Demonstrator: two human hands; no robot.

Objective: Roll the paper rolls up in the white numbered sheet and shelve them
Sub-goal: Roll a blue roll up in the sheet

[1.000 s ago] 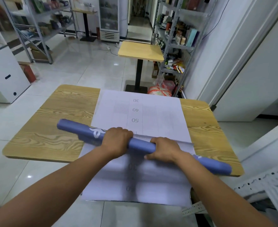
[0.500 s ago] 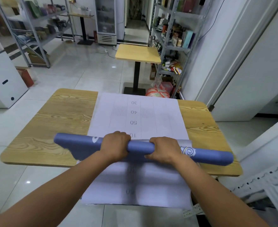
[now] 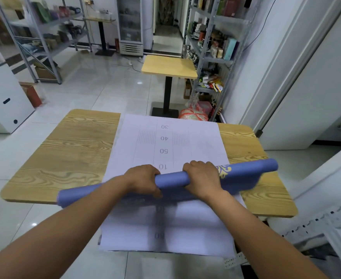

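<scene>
Head view. Blue roll [image 3: 173,179] lies across the sheet [image 3: 165,141] on the table [image 3: 75,150], near the near edge. It sits skewed: its left end hangs past the near edge, its right end points toward the right edge. Both ends stick out past the sheet's sides. One roll or several nested, cannot tell. A loose blue flap shows under the right part, blurred.

Left hand [image 3: 145,181] and right hand [image 3: 202,179] sit side by side at mid-roll. Each is knuckles up with fingers curled over the far side, gripping the roll. Left thumb is on the near side.

The sheet runs from the far edge down the middle of the table and drapes off the near edge toward the person. Numbers 30, 40, 50, 10 are printed beyond the roll.

Step, judged: wrapping is at its start, with the roll placed and no white wrapped round it yet. Next move likely calls for squaring the roll to the sheet, bringing the hanging end up over it, then rolling tight toward the far edge. Skew risks a coned wrap. Shelving not begun.

Room: wood-grain tabletop, glossy tiled floor [image 3: 89,91]. Small table [image 3: 168,66] stands beyond. Stocked metal racks are on the right [image 3: 212,47] and left [image 3: 45,37]. Glass-door cooler [image 3: 130,23] at the back, white cabinet [image 3: 2,97] at left.
</scene>
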